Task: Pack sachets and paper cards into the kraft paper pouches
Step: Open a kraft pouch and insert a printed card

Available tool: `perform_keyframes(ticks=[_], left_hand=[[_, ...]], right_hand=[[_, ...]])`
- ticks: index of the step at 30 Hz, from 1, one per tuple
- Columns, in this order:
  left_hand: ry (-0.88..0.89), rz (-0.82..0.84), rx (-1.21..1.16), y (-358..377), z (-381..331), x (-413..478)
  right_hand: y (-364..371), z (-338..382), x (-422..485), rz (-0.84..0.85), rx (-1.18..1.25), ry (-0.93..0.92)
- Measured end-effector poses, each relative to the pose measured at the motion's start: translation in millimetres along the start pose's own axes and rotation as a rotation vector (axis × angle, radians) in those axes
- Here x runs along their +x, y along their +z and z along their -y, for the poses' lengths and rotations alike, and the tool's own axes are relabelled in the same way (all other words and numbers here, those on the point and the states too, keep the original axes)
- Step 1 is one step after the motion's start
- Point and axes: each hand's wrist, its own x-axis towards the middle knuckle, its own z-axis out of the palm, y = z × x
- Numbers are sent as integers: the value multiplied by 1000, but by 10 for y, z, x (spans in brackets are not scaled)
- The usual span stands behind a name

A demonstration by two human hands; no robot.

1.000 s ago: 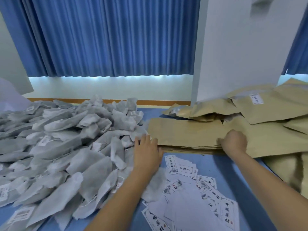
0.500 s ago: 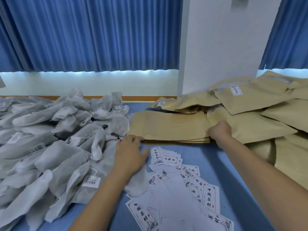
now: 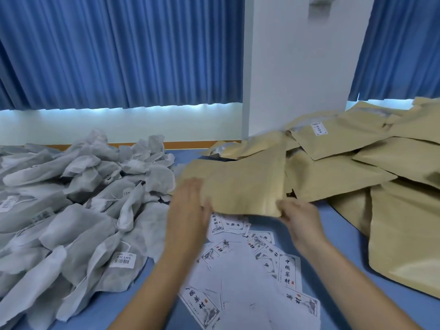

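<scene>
A kraft paper pouch (image 3: 238, 184) is lifted off the table in front of me, tilted. My right hand (image 3: 300, 217) pinches its near right corner. My left hand (image 3: 188, 210) is blurred, with straight fingers at the pouch's left edge; whether it touches I cannot tell. Below the pouch lie scattered white paper cards (image 3: 257, 265) with black characters. A large heap of grey-white fabric sachets (image 3: 78, 201) covers the left side. More kraft pouches (image 3: 362, 167) are piled at the right.
The blue table (image 3: 338, 248) shows between the piles. A white pillar (image 3: 295, 67) stands behind the pouches, and blue curtains (image 3: 119, 51) hang along the back wall. One sachet carries a barcode label (image 3: 123, 259).
My right hand has pulled one pouch off the stack and lifted it toward me. My left hand left the sachet by the cards and rose to the pouch's left edge.
</scene>
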Motion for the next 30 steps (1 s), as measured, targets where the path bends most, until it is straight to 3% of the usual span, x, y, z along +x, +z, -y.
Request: perform_keyframes(ticks=[2,4,9,11,15,17,20,26,30], left_hand=[[3,171,-273,54,-373,-83],[-40,257,-334,174,-532,-180],[-104,187,-378,230,-395,-260],[-19,168,-347,162,-353,-254],[384,201,-259,28,-267,-183],[488,254,-171,41,-237,-161],[449,275,-224,94,-243,-149],[185,308,-437,108,-181,-143],[219,315,-455,115,-148,-133]], right_hand=[[100,-96,-184,106,-230,-99],[184,-132,-324,232,-320,-177],[349,-185,-510,422,-432,-298],[373,-176,-490,463,-341,-244],[331,-145,-411,478,183,-48],[294,-113,-398,502,351,9],[239,-101,-408,559,457,40],[181,-158,-416,601,448,88],[168,-175,-387,613,446,116]])
